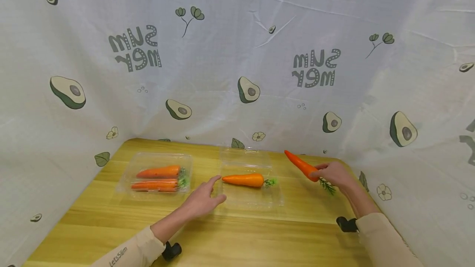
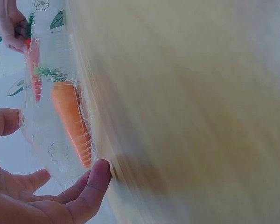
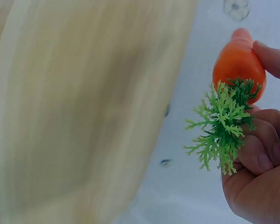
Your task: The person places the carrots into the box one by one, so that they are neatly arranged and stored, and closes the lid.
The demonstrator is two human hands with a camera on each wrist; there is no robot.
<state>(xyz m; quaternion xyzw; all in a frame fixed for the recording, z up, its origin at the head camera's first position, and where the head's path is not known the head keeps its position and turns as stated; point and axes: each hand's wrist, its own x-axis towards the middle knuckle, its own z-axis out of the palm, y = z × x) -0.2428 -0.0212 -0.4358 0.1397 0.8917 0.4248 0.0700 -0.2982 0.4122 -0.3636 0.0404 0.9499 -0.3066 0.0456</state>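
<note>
My right hand (image 1: 334, 173) pinches an orange-red carrot (image 1: 301, 166) near its leafy end, above the right side of the table. The carrot's tip points up and left, and its green leaves (image 3: 221, 123) hang below the fingers. An opened clear plastic box (image 1: 245, 199) lies mid-table with another orange carrot (image 1: 243, 180) in it, leaves to the right. At that box's left edge is my left hand (image 1: 204, 199), its index finger and thumb spread apart. In the left wrist view its fingers (image 2: 95, 182) are extended close to the box wall; whether they touch it, I cannot tell.
A closed clear box (image 1: 139, 160) with carrots lying side by side stands on the left of the wooden table (image 1: 237, 242). A white cloth (image 1: 219, 65) printed with avocados surrounds the table at the back and sides.
</note>
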